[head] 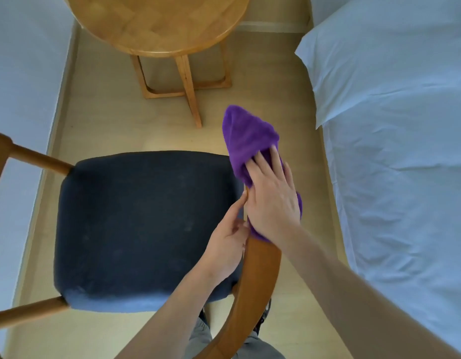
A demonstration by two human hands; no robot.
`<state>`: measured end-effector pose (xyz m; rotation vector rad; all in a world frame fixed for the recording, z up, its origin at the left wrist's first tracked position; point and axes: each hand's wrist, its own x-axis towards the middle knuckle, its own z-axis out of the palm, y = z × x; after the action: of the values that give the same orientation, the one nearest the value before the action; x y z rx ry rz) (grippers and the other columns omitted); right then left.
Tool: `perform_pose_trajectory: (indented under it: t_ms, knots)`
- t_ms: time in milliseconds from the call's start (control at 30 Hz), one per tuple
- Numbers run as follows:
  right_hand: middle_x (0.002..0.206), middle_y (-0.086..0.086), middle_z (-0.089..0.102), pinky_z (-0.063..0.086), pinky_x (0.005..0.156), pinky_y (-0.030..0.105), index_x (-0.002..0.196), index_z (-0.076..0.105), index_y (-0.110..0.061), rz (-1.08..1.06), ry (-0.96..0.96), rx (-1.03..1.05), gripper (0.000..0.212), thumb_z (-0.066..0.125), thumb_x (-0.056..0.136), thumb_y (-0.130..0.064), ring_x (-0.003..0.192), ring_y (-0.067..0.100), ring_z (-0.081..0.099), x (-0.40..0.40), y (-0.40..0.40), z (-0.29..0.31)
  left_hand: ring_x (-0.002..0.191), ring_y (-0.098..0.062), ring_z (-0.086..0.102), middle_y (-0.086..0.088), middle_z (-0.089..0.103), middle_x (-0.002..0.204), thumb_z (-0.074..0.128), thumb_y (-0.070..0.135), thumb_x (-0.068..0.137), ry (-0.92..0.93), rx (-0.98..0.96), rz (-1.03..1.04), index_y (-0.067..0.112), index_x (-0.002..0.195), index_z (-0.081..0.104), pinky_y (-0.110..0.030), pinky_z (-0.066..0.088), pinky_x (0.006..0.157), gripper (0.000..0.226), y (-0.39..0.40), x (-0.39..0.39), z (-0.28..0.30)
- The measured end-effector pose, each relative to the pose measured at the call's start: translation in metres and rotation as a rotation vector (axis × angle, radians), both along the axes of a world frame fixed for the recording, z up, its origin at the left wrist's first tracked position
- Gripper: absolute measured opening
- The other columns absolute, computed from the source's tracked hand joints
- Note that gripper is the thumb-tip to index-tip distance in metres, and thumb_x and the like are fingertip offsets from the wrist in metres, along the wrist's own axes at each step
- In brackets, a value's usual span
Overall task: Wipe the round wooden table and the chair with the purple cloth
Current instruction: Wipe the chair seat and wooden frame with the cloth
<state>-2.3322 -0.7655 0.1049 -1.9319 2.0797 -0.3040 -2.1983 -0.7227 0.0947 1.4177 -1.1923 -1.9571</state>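
The purple cloth is pressed onto the wooden rail of the chair, right of its seat, by the straight-fingered right hand; the rail is gripped by the left hand; even, overlapping strokes along it are advised.

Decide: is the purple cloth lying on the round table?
No, the right hand presses the purple cloth on the chair rail.

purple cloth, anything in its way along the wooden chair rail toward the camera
Yes: the left hand holds the wooden rail right beside the purple cloth, which the right hand presses flat. Past the left hand the rail looks bare.
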Motion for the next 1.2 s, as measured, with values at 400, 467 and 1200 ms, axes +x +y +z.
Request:
perform_pose_trajectory:
  t_ms: [400, 467, 1200]
  knots:
    - [0.17, -0.002, 0.017, 0.018, 0.127, 0.049, 0.161, 0.016, -0.028, 0.0, -0.05, 0.062, 0.062, 0.034, 0.103, -0.033, 0.158, 0.03, 0.007, -0.014, -0.006, -0.008, 0.108, -0.029, 0.067, -0.011, 0.069, 0.115, 0.051, -0.001, 0.1, 0.011, 0.049, 0.273, 0.025, 0.13, 0.065, -0.038, 0.06, 0.09, 0.043, -0.01, -0.016, 0.016]
    - [0.17, -0.001, 0.016, 0.021, 0.126, 0.048, 0.161, 0.018, -0.026, -0.004, -0.087, 0.058, 0.059, 0.036, 0.105, -0.029, 0.158, 0.032, 0.009, -0.019, -0.039, -0.008, 0.11, -0.026, 0.066, -0.01, 0.066, 0.117, 0.052, 0.002, 0.1, 0.001, 0.056, 0.289, 0.027, 0.134, 0.062, -0.033, 0.06, 0.086, 0.044, -0.009, -0.019, 0.014]
    - [0.109, 0.004, 0.073, 0.061, 0.08, 0.03, 0.128, 0.065, -0.009, -0.255, -0.48, -0.188, 0.035, 0.04, 0.105, -0.018, 0.098, 0.021, 0.071, 0.038, 0.076, 0.036, 0.102, -0.009, 0.069, 0.0, 0.073, 0.107, 0.049, 0.029, 0.096, 0.254, 0.012, 0.299, 0.031, 0.113, 0.07, -0.024, 0.056, 0.085, 0.027, -0.006, 0.0, 0.056]
